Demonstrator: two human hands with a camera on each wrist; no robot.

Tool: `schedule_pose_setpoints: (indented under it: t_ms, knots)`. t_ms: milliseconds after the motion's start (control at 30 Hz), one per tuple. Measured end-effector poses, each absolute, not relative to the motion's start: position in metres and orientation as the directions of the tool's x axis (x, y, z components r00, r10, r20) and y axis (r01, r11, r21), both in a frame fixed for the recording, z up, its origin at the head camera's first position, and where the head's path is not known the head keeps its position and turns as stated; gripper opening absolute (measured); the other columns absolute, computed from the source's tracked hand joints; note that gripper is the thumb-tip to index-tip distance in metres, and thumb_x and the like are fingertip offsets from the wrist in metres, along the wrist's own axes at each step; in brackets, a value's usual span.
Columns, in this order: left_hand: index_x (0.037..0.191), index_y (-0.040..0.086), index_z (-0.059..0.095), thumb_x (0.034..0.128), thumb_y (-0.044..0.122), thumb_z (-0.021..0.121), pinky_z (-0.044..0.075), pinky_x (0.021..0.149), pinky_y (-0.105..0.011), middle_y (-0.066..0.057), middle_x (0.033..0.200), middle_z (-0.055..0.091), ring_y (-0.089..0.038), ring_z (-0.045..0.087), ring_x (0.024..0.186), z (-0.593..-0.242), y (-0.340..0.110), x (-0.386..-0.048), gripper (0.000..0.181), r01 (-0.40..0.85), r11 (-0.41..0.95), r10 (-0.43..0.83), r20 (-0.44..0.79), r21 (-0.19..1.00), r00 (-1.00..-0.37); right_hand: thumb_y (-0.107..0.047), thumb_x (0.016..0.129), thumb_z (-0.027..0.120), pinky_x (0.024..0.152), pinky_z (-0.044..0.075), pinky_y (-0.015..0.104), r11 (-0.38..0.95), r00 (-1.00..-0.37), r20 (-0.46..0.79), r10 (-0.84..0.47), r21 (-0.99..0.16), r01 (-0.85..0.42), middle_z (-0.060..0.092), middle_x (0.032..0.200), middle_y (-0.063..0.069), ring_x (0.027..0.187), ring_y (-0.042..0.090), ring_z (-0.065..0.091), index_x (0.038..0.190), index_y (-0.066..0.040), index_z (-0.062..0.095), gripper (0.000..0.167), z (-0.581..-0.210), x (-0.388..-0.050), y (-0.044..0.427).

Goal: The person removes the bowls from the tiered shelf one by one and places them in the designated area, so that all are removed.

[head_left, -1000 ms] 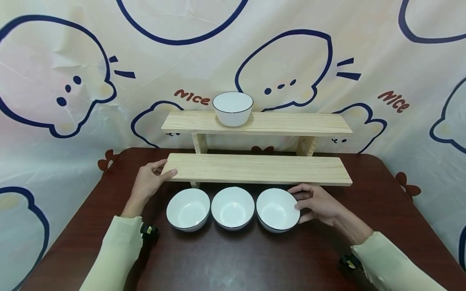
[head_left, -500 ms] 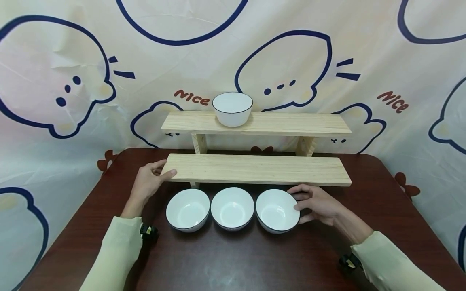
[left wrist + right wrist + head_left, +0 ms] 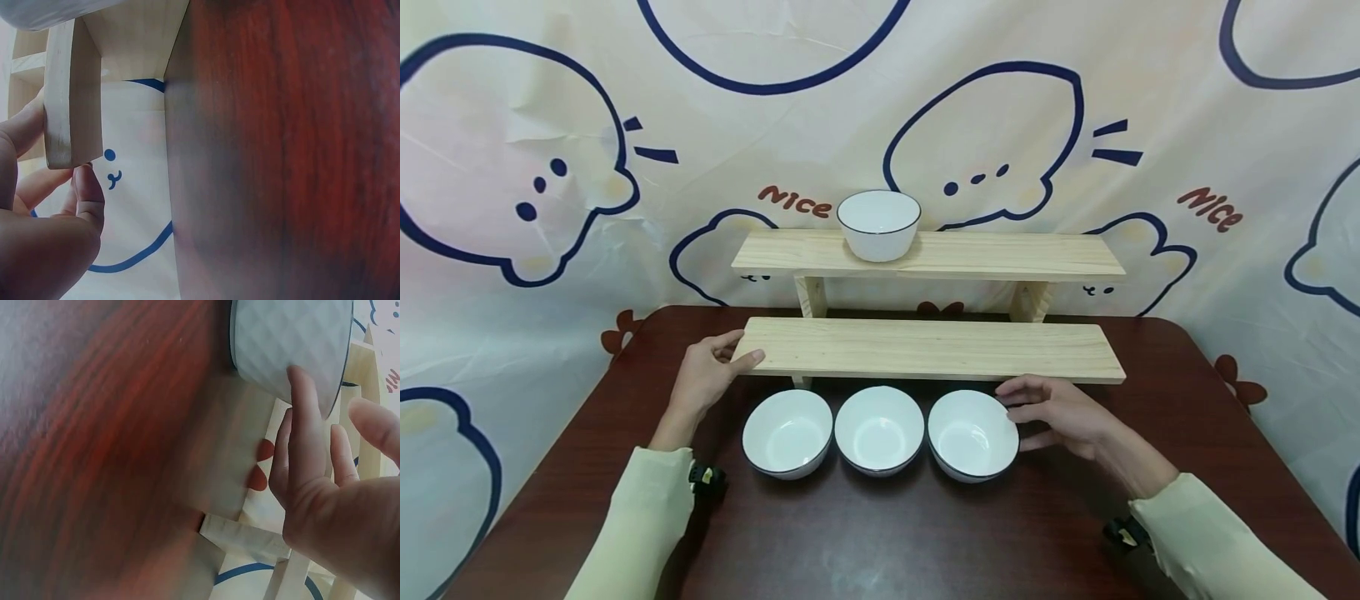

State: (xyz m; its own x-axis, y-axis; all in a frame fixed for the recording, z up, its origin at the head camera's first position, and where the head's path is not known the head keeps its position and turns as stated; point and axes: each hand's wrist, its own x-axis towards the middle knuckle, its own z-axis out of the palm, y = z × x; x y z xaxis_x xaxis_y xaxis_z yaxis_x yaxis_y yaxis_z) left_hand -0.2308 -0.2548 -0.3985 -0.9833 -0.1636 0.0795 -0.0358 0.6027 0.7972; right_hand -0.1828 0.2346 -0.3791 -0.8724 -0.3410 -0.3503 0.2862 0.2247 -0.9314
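The right bowl (image 3: 973, 433) stands on the table (image 3: 880, 542) at the right end of a row of three, just in front of the lower board (image 3: 928, 348). The right hand (image 3: 1060, 415) is at its right side, fingers loosely spread and nearly straight, thumb apart from them; whether any finger touches the bowl, I cannot tell. The left hand (image 3: 703, 375) pinches the left end of the lower board.

The middle bowl (image 3: 880, 429) and left bowl (image 3: 787, 432) complete the row, each just beside the next. A fourth, the top bowl (image 3: 880, 225), sits on the upper board (image 3: 1000, 252), left of its centre. That makes four bowls and two boards; two supports (image 3: 812, 297) show under the upper board.

Only the right wrist view shows the diamond relief on a bowl's outer wall; the head view shows white insides and dark rims. The left wrist view shows the lower board's end face, with thumb and fingers on opposite sides.

The right bowl is upright, mouth up, round, with no long axis. The row and both boards run left to right. Behind hangs a printed cloth (image 3: 820, 142); both sleeves (image 3: 640, 517) are pale green.
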Motion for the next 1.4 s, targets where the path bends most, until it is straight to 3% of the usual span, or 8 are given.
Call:
schedule_pose_setpoints:
  t_ms: [467, 867, 1200, 1400]
  knots:
    - [0.143, -0.004, 0.054, 0.0923, 0.028, 0.077, 0.047, 0.072, -0.031, -0.025, 0.118, 0.063, -0.031, 0.058, 0.098, -0.399, -0.255, -0.231, 0.064, -0.042, 0.603, -0.166, 0.073, 0.797, -0.983, -0.011, 0.099, 0.065, 0.083, 0.057, 0.049, 0.202, -0.872, -0.324, -0.368, -0.943, 0.265, 0.061, 0.124, 0.011, 0.109, 0.022, 0.063, 0.128, -0.001, 0.059, 0.032, -0.361, -0.188, 0.242]
    - [0.142, -0.006, 0.054, 0.0921, 0.028, 0.078, 0.046, 0.070, -0.028, -0.025, 0.116, 0.063, -0.031, 0.058, 0.097, -0.398, -0.254, -0.230, 0.065, -0.032, 0.601, -0.166, 0.085, 0.799, -0.982, -0.013, 0.099, 0.065, 0.083, 0.057, 0.047, 0.177, -0.884, -0.273, -0.379, -0.959, 0.220, 0.063, 0.124, 0.009, 0.107, 0.019, 0.066, 0.136, 0.009, 0.049, 0.046, -0.351, -0.192, 0.242]
    - [0.143, -0.004, 0.054, 0.0926, 0.028, 0.077, 0.047, 0.072, -0.031, -0.025, 0.118, 0.063, -0.032, 0.058, 0.098, -0.398, -0.253, -0.233, 0.064, -0.038, 0.612, -0.160, 0.077, 0.790, -0.984, -0.012, 0.099, 0.065, 0.083, 0.057, 0.044, 0.193, -0.903, -0.215, -0.371, -0.969, 0.152, 0.048, 0.139, 0.029, 0.109, 0.022, 0.066, 0.139, 0.010, 0.046, 0.049, -0.331, -0.203, 0.238]
    - [0.144, -0.005, 0.053, 0.0933, 0.027, 0.076, 0.047, 0.073, -0.032, -0.026, 0.118, 0.062, -0.032, 0.058, 0.099, -0.398, -0.255, -0.231, 0.064, -0.042, 0.620, -0.159, 0.072, 0.784, -0.985, -0.013, 0.099, 0.066, 0.084, 0.057, 0.044, 0.216, -0.915, -0.208, -0.345, -0.967, 0.138, 0.044, 0.145, 0.031, 0.114, 0.030, 0.063, 0.138, 0.004, 0.050, 0.046, -0.316, -0.211, 0.233]
